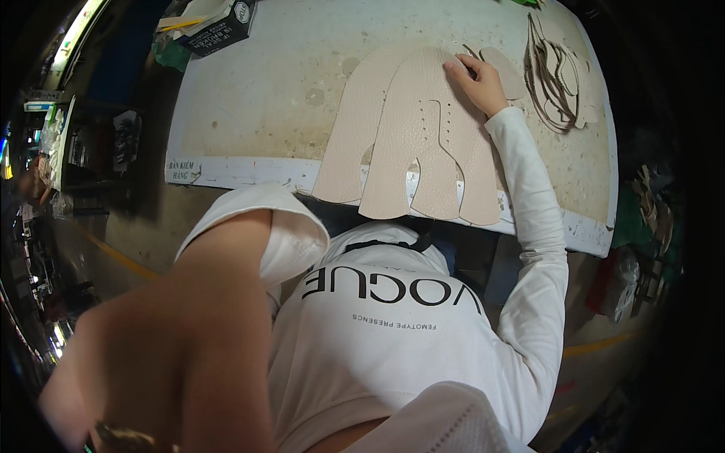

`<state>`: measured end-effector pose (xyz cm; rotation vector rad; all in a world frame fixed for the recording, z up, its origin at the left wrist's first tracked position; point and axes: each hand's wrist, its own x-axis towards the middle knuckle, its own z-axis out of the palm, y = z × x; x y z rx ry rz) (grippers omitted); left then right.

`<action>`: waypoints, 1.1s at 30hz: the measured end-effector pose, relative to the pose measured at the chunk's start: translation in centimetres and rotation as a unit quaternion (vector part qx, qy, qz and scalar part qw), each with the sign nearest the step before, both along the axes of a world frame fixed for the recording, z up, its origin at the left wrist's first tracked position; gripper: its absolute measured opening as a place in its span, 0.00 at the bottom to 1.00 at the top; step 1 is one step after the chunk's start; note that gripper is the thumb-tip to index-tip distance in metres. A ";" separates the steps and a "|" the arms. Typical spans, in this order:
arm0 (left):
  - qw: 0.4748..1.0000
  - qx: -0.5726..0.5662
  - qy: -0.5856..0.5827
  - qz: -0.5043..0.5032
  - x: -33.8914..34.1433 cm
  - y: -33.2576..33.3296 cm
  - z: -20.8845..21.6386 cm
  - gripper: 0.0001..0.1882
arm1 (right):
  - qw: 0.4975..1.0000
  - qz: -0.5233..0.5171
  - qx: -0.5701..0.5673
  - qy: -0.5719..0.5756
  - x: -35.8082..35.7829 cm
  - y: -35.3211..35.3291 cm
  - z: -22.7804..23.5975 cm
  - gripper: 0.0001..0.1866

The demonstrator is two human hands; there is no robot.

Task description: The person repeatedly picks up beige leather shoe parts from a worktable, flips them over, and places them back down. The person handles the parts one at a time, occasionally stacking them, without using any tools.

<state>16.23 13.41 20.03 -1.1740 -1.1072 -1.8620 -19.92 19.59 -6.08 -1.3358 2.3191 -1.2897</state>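
Observation:
My left hand (143, 362) is raised close to the camera at the lower left, large and blurred. Its fingers run out of the picture, so their pose does not show. On the table, my right hand (481, 84) rests at the upper right edge of pale beige leather pieces (415, 79). Its fingers are curled in, with a dark spot between thumb and forefinger that I cannot make out. The leather lies in overlapping layers, rounded at the far end and split into flared tabs at the near end. Rows of small holes and a curved cut mark the top piece.
A worn pale worktable (257, 98) carries a bundle of thin leather strips (555, 79) at the right and a rounded leather scrap (502, 72) beside my right hand. A black box (223, 30) stands at the far left corner. A clear plastic bag (623, 283) hangs right of the table.

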 end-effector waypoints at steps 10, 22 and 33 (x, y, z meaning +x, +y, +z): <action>0.984 -0.049 0.004 0.170 0.2 -1.3 0.7 0.07 | 0.997 0.033 -0.037 -0.058 0.8 -0.1 0.9 0.22; 0.748 -0.145 -0.605 0.232 -19.3 -10.0 -17.8 0.22 | 0.945 0.063 -0.161 -0.277 3.3 1.0 5.6 0.19; 0.790 0.064 -0.586 0.167 -17.9 -5.2 -19.1 0.24 | 0.892 0.129 -0.148 -0.407 5.8 2.0 7.7 0.21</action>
